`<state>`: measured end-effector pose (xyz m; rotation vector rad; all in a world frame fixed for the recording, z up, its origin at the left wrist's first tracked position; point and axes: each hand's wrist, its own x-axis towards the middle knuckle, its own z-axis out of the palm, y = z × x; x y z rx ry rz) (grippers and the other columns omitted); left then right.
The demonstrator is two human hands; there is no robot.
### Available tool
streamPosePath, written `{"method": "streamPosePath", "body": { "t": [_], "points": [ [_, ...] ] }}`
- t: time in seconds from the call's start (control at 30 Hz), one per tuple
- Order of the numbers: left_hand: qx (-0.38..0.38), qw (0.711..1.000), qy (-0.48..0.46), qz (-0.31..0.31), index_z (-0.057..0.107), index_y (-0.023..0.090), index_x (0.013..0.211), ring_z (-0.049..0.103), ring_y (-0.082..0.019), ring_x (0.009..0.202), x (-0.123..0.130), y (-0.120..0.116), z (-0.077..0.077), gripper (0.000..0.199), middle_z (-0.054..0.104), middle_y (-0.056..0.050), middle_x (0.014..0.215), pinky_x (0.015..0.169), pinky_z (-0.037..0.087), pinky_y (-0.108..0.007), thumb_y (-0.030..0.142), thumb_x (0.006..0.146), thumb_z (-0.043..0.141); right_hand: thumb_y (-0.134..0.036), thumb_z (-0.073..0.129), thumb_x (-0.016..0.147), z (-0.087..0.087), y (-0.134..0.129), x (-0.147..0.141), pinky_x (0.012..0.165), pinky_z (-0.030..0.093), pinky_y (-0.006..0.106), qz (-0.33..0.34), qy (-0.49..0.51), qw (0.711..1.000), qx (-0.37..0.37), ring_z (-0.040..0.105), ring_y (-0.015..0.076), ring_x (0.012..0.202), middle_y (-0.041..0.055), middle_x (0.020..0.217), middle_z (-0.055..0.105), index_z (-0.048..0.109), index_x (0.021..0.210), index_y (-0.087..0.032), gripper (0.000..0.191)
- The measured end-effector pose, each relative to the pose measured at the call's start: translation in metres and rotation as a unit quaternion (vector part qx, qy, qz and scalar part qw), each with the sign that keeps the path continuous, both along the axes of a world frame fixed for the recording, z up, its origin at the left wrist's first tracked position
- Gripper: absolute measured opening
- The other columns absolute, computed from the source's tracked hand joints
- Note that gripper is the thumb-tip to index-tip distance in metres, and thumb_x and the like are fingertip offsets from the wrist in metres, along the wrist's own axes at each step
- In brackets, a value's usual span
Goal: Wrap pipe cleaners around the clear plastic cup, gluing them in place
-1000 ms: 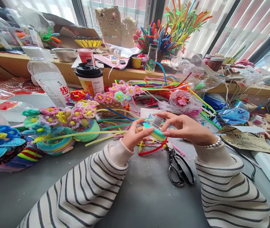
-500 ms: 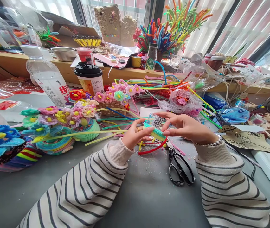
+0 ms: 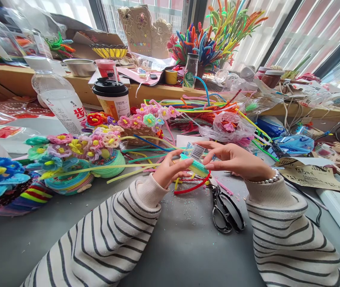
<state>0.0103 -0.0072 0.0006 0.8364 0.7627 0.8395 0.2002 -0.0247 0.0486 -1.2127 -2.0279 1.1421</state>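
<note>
- A smooth grey table (image 3: 176, 255) is supporting the work, with striped fabric sleeves (image 3: 101, 235) reaching across it.
- A heap of pipe cleaners (image 3: 184, 123) is lying beyond the hands, probably kept there for reach; the strands are looking fuzzy, thin and bendable.
- The right hand (image 3: 238, 161) is pinching the bundle's right end between thumb and fingers, seemingly for fine control.
- The left hand (image 3: 168, 169) is pinching the other end, thumb on the near side, likely steadying it.
- Black-handled scissors (image 3: 214, 196) are lying just below the bundle, rounded loops facing the person, presumably for easy pickup.
- A red pipe cleaner (image 3: 192, 190) is curving beneath the bundle; whether it is attached, I cannot tell.
- The teal-and-yellow bundle (image 3: 199, 169) is sitting between both hands, narrow, tilted and soft-looking.
- A flat barcode label (image 3: 197, 152) is standing up behind it, on clear plastic.
</note>
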Motion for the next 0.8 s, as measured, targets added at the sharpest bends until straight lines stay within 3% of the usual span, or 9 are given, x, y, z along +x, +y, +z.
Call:
{"method": "streamPosePath", "body": {
  "t": [0.8],
  "points": [
    [-0.004, 1.000, -0.003, -0.002, 0.042, 0.017, 0.101, 0.061, -0.013, 0.066, -0.0010, 0.0013, -0.0022, 0.055, 0.063, -0.003, 0.079, 0.059, 0.047, -0.025, 0.025, 0.057, 0.073, -0.038, 0.065, 0.068, -0.0021, -0.0002, 0.0000, 0.102, 0.025, 0.035, -0.011, 0.018, 1.000, -0.003, 0.036, 0.0221, 0.124, 0.0026, 0.133, 0.044, 0.068, 0.074, -0.022, 0.017]
  ]
}}
